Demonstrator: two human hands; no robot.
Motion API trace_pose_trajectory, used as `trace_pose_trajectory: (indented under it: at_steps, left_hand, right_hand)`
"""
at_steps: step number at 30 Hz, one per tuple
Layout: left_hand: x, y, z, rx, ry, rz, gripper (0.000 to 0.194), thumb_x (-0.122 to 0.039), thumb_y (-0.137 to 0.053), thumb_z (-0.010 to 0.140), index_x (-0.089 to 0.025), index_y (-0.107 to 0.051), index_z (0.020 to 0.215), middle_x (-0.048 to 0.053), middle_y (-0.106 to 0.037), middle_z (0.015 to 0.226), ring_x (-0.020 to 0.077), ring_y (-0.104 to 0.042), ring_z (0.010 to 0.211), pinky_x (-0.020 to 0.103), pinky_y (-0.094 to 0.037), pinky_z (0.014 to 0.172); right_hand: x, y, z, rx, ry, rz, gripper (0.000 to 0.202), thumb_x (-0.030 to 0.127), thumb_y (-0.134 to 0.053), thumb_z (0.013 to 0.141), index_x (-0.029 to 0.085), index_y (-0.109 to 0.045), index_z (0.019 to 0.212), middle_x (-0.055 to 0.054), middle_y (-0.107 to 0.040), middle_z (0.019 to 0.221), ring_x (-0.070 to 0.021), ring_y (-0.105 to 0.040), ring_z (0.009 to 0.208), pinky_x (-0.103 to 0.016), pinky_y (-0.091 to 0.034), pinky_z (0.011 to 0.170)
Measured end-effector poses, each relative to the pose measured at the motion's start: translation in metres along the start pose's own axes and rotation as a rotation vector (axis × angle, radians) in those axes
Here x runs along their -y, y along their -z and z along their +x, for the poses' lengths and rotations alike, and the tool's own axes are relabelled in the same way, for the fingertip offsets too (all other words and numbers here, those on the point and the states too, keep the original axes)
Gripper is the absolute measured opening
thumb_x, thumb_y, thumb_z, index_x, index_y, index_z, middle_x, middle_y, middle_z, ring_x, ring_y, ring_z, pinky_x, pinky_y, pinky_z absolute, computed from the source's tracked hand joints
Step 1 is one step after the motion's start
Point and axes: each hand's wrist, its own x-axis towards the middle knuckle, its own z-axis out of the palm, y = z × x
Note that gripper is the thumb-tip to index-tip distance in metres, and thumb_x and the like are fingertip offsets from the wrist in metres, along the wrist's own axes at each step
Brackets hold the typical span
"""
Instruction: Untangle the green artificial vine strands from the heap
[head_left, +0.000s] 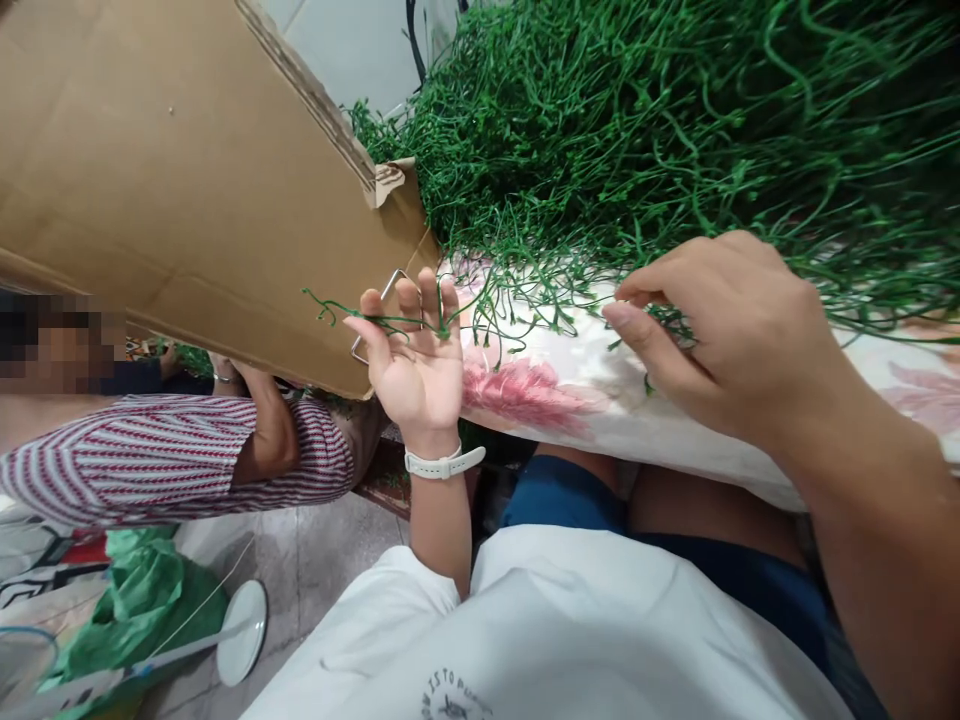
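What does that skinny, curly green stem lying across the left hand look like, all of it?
The thin, smooth-looking, curly green stem could be plastic. It runs crosswise against the fingers of the bare, palm-up left hand. One end pokes past the thumb, in front of the flat brown cardboard in this view, and splits into small curly tips. I can't tell whether it is pinched or just resting, or where its other end goes towards the tangled green strands.

Pale cloth [645, 425] brightly lit; greenery [675, 150] darkens toward upper right; pixelated patch [64, 340] far left; edges stretched.
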Motion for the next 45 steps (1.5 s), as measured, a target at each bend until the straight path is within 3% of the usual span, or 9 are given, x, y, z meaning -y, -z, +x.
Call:
trace_pose_trajectory:
  at_steps: [3,10,16,21,27,32,35,39,45]
  left_hand:
    - [-0.005,-0.012,-0.005,0.046,0.04,-0.099,0.046,-0.073,-0.045,0.098,-0.037,-0.072,0.108,-0.004,-0.073,0.126,0.023,-0.053,0.144,0.047,-0.047,0.12]
    - [-0.002,-0.035,-0.014,0.182,0.112,-0.078,0.053,-0.077,-0.043,0.095,-0.034,-0.07,0.11,0.0,-0.068,0.136,0.0271,-0.056,0.142,0.051,-0.051,0.115]
    - [0.0,-0.038,-0.015,0.191,0.121,-0.053,0.05,-0.075,-0.046,0.096,-0.034,-0.071,0.108,0.001,-0.068,0.132,0.0266,-0.064,0.13,0.048,-0.058,0.103]
    - [0.001,-0.036,-0.01,0.073,0.178,-0.099,0.045,-0.072,-0.048,0.097,-0.033,-0.068,0.098,0.001,-0.071,0.107,0.0168,-0.068,0.097,0.03,-0.058,0.077]
    - [0.0,-0.038,-0.007,0.162,0.153,-0.301,0.048,-0.064,-0.068,0.09,-0.022,-0.056,0.071,-0.004,-0.048,0.058,0.0086,-0.042,0.05,0.017,-0.031,0.038]
    - [-0.001,-0.023,-0.005,0.34,0.141,-0.358,0.066,-0.057,-0.06,0.098,-0.019,-0.026,0.056,-0.008,-0.014,0.041,0.0073,-0.011,0.036,0.017,-0.017,0.031]
    - [0.002,-0.012,0.001,0.299,0.122,-0.367,0.068,-0.055,-0.061,0.098,-0.019,-0.019,0.059,-0.009,-0.007,0.04,0.007,-0.004,0.035,0.018,-0.014,0.031]
    - [0.009,-0.003,0.01,0.184,0.114,-0.305,0.071,-0.066,-0.059,0.093,-0.019,-0.016,0.062,-0.009,-0.004,0.042,0.0082,0.002,0.039,0.022,-0.011,0.033]
    - [0.009,-0.008,0.017,0.133,0.048,-0.273,0.068,-0.06,-0.062,0.095,-0.021,-0.018,0.062,-0.01,-0.006,0.045,0.0077,0.0,0.041,0.023,-0.008,0.033]
  right_hand:
    - [-0.003,0.0,0.001,-0.137,0.072,0.045,0.019,0.037,-0.051,0.103,0.019,-0.057,0.109,-0.009,-0.066,0.091,-0.0253,-0.06,0.082,-0.044,-0.05,0.076]
    - [-0.005,0.001,0.002,-0.141,0.101,0.003,0.055,0.051,-0.062,0.097,0.016,-0.048,0.137,-0.017,-0.064,0.109,-0.0301,-0.062,0.1,-0.048,-0.054,0.086]
    - [-0.006,0.0,0.0,-0.18,0.088,-0.045,0.021,0.022,-0.056,0.101,0.024,-0.056,0.122,-0.005,-0.07,0.096,-0.0225,-0.061,0.088,-0.038,-0.047,0.078]
    - [-0.007,0.0,0.0,-0.195,0.1,-0.007,0.005,0.021,-0.056,0.103,0.023,-0.061,0.105,-0.001,-0.072,0.083,-0.0172,-0.058,0.077,-0.035,-0.039,0.073]
    - [-0.006,0.002,-0.001,-0.176,0.065,-0.023,0.016,0.024,-0.052,0.105,0.023,-0.064,0.093,0.0,-0.067,0.074,-0.0157,-0.053,0.073,-0.035,-0.036,0.071]
    - [-0.008,0.006,-0.003,-0.24,0.02,-0.008,0.016,0.022,-0.054,0.104,0.022,-0.064,0.092,0.0,-0.063,0.075,-0.0148,-0.053,0.074,-0.034,-0.037,0.071]
    - [-0.007,0.006,-0.003,-0.267,-0.011,0.006,0.021,0.019,-0.052,0.104,0.022,-0.065,0.088,0.0,-0.062,0.074,-0.0149,-0.055,0.075,-0.033,-0.039,0.071]
    - [-0.003,0.006,-0.002,-0.171,-0.104,-0.01,0.032,0.017,-0.043,0.104,0.022,-0.065,0.082,-0.001,-0.059,0.072,-0.016,-0.058,0.075,-0.035,-0.044,0.074]
    - [-0.005,0.003,-0.004,-0.24,-0.071,0.019,0.034,0.013,-0.041,0.102,0.023,-0.065,0.08,0.001,-0.055,0.07,-0.0148,-0.058,0.075,-0.035,-0.044,0.075]
